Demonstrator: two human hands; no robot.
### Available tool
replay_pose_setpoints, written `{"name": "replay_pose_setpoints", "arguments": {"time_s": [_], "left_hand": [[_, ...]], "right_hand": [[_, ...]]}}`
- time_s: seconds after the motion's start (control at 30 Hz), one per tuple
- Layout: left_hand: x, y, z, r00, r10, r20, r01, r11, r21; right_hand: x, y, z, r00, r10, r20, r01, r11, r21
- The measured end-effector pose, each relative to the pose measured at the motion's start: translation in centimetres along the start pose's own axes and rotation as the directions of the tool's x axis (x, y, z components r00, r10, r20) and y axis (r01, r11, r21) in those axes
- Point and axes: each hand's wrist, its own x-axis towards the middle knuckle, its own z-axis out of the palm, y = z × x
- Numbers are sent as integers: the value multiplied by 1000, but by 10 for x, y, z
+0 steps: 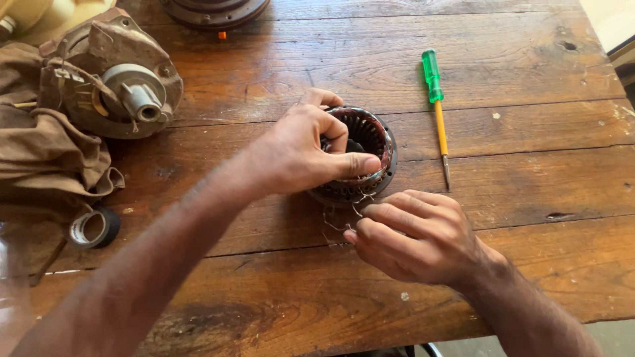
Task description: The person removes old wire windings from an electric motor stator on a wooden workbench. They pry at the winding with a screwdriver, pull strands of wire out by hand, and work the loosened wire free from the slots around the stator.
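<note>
Clamped on the near rim of the stator ring (370,142), the left hand (301,152) has thumb outside and fingers inside. Just beside it, the right hand (413,235) pinches thin wire ends (334,225) trailing from the ring, mid-bench. A green screwdriver (436,109) lies toward the right edge, a tape roll (94,228) near the left edge.

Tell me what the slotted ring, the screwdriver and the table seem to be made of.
Slotted ring: dark, dull metal, probably steel, with thin bare wires hanging out. Screwdriver: clear green plastic handle, yellow shaft sleeve, metal tip. Table: worn brown wooden planks with visible grain.
</note>
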Motion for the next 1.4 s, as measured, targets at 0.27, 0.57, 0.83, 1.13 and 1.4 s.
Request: {"name": "replay_pose_setpoints", "arguments": {"time_s": [0.27, 0.57, 0.83, 1.13, 1.4], "left_hand": [[-4, 3, 16, 935, 333, -119, -282, 906, 316], [-3, -22, 8, 914, 308, -263, -269, 947, 175], [-16, -11, 2, 891, 119, -438, -320, 849, -421], [-16, -8, 7, 898, 114, -424, -344, 783, -518], [-13, -9, 3, 921, 78, -381, -290, 791, -539]], "right_hand": [[-1, 1, -2, 1000, 4, -17, -5, 1000, -13], [-2, 1, 5, 999, 35, -21, -35, 999, -4], [2, 1, -1, 999, 35, -16, -35, 999, 15], [6, 0, -4, 998, 56, -12, -55, 996, 65], [4, 0, -4, 996, 88, -25, -88, 996, 33]]}}
